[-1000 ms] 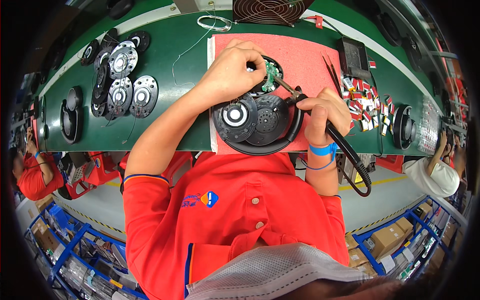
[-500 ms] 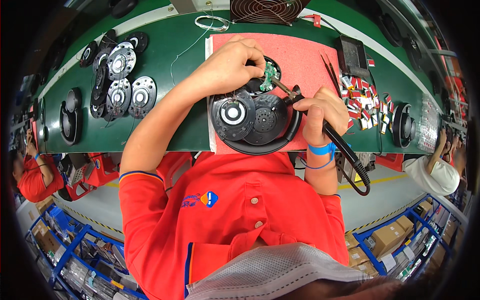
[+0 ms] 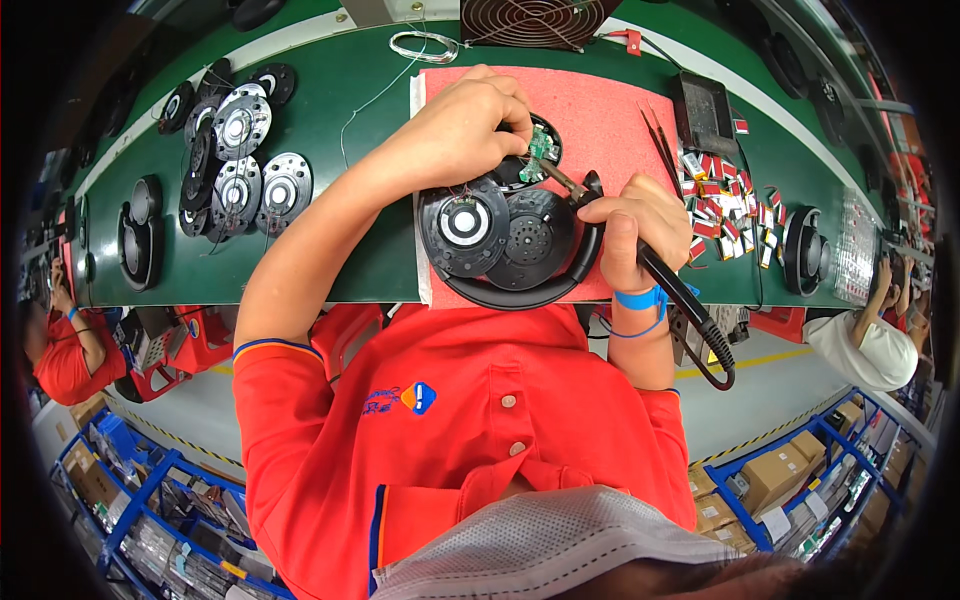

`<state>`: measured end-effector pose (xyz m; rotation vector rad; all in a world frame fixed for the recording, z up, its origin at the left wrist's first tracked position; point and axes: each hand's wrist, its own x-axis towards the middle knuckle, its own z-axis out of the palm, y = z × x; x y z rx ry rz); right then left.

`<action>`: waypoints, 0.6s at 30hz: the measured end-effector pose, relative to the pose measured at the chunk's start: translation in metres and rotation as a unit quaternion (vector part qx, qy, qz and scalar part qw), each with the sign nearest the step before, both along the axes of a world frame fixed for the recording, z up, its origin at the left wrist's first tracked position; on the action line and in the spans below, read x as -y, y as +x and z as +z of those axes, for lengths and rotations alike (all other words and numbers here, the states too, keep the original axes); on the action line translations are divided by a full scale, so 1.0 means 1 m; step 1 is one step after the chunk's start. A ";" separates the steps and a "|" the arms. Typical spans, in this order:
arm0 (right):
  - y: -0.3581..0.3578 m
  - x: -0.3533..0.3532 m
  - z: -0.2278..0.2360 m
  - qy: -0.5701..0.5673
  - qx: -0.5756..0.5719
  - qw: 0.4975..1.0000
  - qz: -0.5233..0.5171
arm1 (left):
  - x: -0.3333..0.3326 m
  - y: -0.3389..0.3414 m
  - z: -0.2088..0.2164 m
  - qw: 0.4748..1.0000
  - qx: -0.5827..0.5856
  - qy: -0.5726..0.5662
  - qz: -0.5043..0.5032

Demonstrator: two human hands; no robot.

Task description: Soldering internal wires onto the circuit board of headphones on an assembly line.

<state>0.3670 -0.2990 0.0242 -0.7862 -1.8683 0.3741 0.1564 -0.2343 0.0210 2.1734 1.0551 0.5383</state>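
My right hand (image 3: 640,225) grips a black soldering iron (image 3: 683,292) by its handle. The iron's metal tip points up and left, at the lower edge of a small green circuit board (image 3: 541,148); contact is hard to make out. My left hand (image 3: 472,122) is closed in a pinch at the board's left side, and its fingertips hide whatever they hold. The board lies over a round black ear cup of a headphone whose curved headband (image 3: 512,297) faces me. Nearer me are a speaker plate with a white centre (image 3: 462,227) and a perforated black disc (image 3: 530,240).
A pink foam mat (image 3: 600,110) lies under the work. Speaker plates (image 3: 238,125) are piled on the left, beside a headphone (image 3: 143,235). On the right are tweezers (image 3: 658,140), a black tray (image 3: 705,112), small red-and-white parts (image 3: 735,205) and another headphone (image 3: 803,250). A fan (image 3: 530,20) stands behind.
My right hand and the soldering iron have shifted slightly left. My left hand keeps its pinch beside the board, almost unmoved.
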 end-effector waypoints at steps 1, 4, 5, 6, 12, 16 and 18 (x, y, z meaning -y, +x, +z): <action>0.000 0.000 0.000 0.000 0.000 1.000 0.000 | 0.000 0.000 0.000 1.000 0.000 0.000 0.000; -0.001 -0.001 0.000 0.000 0.004 1.000 -0.004 | 0.000 0.000 0.000 1.000 -0.005 -0.004 0.003; -0.001 -0.001 -0.001 0.001 0.002 1.000 -0.003 | 0.001 0.000 0.000 1.000 -0.003 0.000 0.008; -0.001 -0.001 -0.001 0.002 0.001 1.000 -0.001 | 0.002 0.001 -0.001 1.000 -0.001 0.004 0.014; -0.002 -0.001 -0.001 0.008 0.001 1.000 -0.002 | 0.004 0.001 -0.003 0.999 0.029 -0.008 0.028; 0.000 0.001 -0.001 0.017 -0.029 0.999 -0.012 | 0.004 0.001 -0.002 1.000 0.009 0.000 0.023; 0.000 0.001 -0.001 0.025 -0.039 0.999 -0.020 | 0.005 0.001 -0.002 1.000 0.012 0.007 0.022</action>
